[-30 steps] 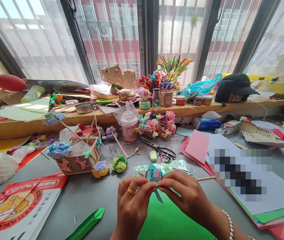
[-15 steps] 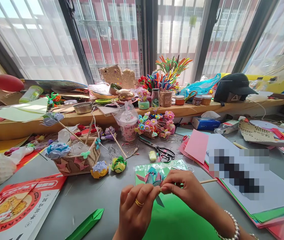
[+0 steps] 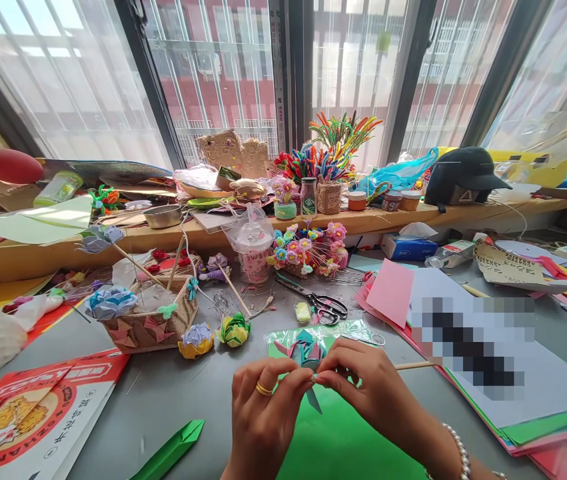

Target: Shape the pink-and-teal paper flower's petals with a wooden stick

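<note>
A teal and pink folded paper flower [image 3: 305, 349] is between my hands, above a green paper sheet [image 3: 343, 437]. My left hand [image 3: 269, 407], with a gold ring, pinches its lower edge from the left. From the right, my right hand [image 3: 370, 380] pinches the same edge, its thumb and fingertips meeting those of the left. A grey-teal paper tip [image 3: 314, 401] points down below the fingertips. The exact fold under the fingers is hidden. Behind my right hand a thin wooden stick [image 3: 416, 365] sticks out.
Finished paper flowers [image 3: 234, 330] and a cardboard basket [image 3: 150, 327] stand at left. Black scissors [image 3: 330, 307] lie beyond my hands. A folded green paper strip [image 3: 170, 450] is at front left, a printed paper bag [image 3: 28, 420] beside it. Stacked paper [image 3: 503, 360] lies at right.
Both hands have shifted slightly left with the flower, their fingertips still together at its lower edge. The view has moved a little; the things on the table have stayed in place.
</note>
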Demonstrator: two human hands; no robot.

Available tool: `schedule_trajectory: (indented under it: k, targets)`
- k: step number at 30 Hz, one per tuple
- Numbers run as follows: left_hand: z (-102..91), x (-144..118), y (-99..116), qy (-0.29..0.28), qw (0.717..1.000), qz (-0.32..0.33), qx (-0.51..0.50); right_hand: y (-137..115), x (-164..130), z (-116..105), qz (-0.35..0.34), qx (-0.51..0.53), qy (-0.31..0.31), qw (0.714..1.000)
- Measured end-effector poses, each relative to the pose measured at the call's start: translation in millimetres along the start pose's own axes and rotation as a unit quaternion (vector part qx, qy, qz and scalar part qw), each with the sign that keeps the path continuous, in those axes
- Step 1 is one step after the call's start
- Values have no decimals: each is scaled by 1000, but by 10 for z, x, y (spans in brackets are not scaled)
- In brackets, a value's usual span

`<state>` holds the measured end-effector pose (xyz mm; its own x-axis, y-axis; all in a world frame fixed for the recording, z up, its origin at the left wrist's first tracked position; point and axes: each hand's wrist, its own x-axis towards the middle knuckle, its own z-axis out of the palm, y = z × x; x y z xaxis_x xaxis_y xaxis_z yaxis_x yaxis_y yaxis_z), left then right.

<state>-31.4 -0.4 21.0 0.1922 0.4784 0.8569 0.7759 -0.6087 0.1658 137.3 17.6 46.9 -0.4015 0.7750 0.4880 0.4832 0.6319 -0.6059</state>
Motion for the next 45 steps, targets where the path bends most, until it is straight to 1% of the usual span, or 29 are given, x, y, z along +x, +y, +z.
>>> schedule_trajectory:
  k: [2, 6, 10, 13, 18, 24, 26, 28, 29, 30, 31, 33, 35, 36, 37, 38, 39, 42, 45]
  targets:
    - [-23, 17, -48, -14, 1000, 2, 3, 2, -10, 20, -22, -18, 21, 999]
    - [-60, 47, -138, -46, 998, 35, -1, 19, -23, 57, -68, -58, 66, 994]
    - [-55, 51, -143, -34, 998, 46, 4, 26, -19, 72, -92, -80, 77, 990]
    - [-37, 31, -100, -24, 998, 48, 16, 24, -15, 70, -85, -65, 72, 992]
    - [2, -6, -24, 6, 1000, 5, 0, 17, -17, 68, -62, -42, 66, 995]
    - [13, -14, 10, 12, 1000, -22, -1, 13, -15, 53, -28, -16, 53, 998]
    - [11, -15, 2, 27, 998, -55, -25, 14, -11, 31, -10, -6, 46, 999]
    - [20, -15, -23, 48, 986, -128, -93, 16, -4, 3, 6, 7, 39, 999]
    - [32, -15, -42, 54, 971, -177, -149, 18, 1, -11, 15, 15, 35, 999]
    - [49, -16, -62, 51, 948, -230, -216, 20, 5, -24, 23, 24, 31, 999]
    - [71, -17, -82, 41, 914, -281, -288, 22, 10, -34, 31, 34, 27, 999]
    - [124, -24, -108, 3, 830, -365, -422, 24, 16, -47, 45, 53, 16, 997]
    - [175, -34, -104, -37, 745, -424, -514, 21, 18, -49, 56, 73, 7, 996]
    - [193, -37, -90, -53, 710, -444, -544, 17, 17, -48, 61, 85, 4, 995]
    - [206, -38, -69, -65, 683, -456, -567, 12, 15, -45, 66, 98, 3, 993]
    - [213, -36, -45, -76, 663, -464, -583, 6, 13, -41, 70, 110, 5, 991]
    - [213, -33, -18, -82, 648, -471, -593, 0, 10, -35, 74, 120, 10, 990]
    - [197, -13, 55, -80, 626, -490, -601, -20, 5, -11, 72, 123, 37, 989]
    - [204, -6, 103, -62, 606, -510, -608, -31, 0, 18, 49, 100, 85, 990]
